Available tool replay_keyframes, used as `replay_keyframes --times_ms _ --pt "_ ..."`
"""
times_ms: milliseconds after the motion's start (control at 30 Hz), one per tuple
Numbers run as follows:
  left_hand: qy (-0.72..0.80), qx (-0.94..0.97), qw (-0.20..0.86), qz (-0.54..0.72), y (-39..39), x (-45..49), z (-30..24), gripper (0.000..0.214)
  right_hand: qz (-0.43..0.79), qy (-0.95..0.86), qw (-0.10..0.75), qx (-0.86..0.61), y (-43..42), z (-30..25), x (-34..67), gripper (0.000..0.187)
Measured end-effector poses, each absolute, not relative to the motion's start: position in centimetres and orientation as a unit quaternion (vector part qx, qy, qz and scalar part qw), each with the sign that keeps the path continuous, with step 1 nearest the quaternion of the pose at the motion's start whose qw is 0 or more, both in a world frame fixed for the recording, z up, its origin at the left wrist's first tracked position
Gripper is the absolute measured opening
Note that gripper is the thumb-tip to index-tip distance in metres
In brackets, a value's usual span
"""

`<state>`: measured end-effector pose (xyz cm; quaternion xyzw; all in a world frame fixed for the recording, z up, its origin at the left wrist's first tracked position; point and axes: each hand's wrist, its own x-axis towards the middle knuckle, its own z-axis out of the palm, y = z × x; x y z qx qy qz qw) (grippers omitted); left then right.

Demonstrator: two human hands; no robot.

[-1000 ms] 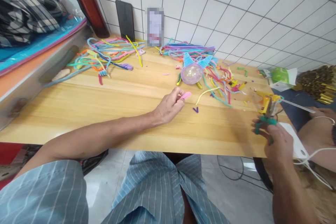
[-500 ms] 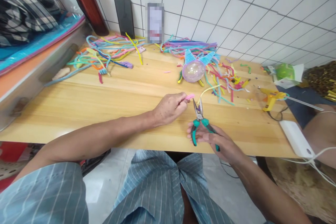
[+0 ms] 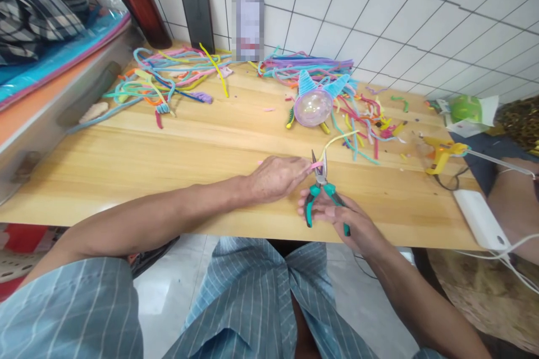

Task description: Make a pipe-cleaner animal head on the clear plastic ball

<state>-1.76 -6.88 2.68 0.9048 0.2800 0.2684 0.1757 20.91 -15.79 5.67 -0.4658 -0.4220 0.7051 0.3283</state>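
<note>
At the upper left of the frame a checked bag (image 3: 37, 5) is seen on a raised ledge; beside it, against the tiled wall, a red bottle (image 3: 135, 3) and a black phone (image 3: 196, 14) are stood upright. Below them, on the far left part of the wooden table (image 3: 147, 174), a loose tangle of coloured pipe cleaners (image 3: 168, 78) is spread.

In the lower middle of the frame the left hand (image 3: 275, 178) is laid on the table, its fingertips pressed together and pinching a short pink piece (image 3: 316, 166) of pipe cleaner. Just right of it the pliers (image 3: 322, 190) are held by the right hand (image 3: 349, 223), whose fingers are curled about the green handles; the handles are spread apart, and the metal tips are set against the pink piece; whether the tips are closed on it cannot be told.

Above the hands, a clear ball (image 3: 314, 107) with two blue cones is rested on the table, and a second heap of cuttings (image 3: 362, 118) is scattered to its right. Towards the right edge a yellow glue gun (image 3: 442, 154) is laid, with a white power bank (image 3: 480, 219) below it at the table's corner; another person's arm (image 3: 514, 202) is seen at the far right.
</note>
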Motion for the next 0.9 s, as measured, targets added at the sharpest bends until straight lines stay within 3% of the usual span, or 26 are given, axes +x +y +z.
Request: replay_keyframes --times_ms 300,567,900 --pt "0.263 0.897 0.219 0.282 -7.4 -1.6 1.4 0.036 0.65 -0.425 0.397 -0.489 -15.8 5.8 19.7 0.023" --pt "0.28 0.884 0.243 0.285 -7.4 -1.9 1.5 0.032 0.609 -0.449 0.364 -0.544 -16.0 6.1 19.7 0.027" --pt "0.221 0.921 0.073 0.313 -7.6 -2.1 0.6 0.044 0.544 -0.433 0.439 -0.569 -18.0 6.5 20.3 0.025"
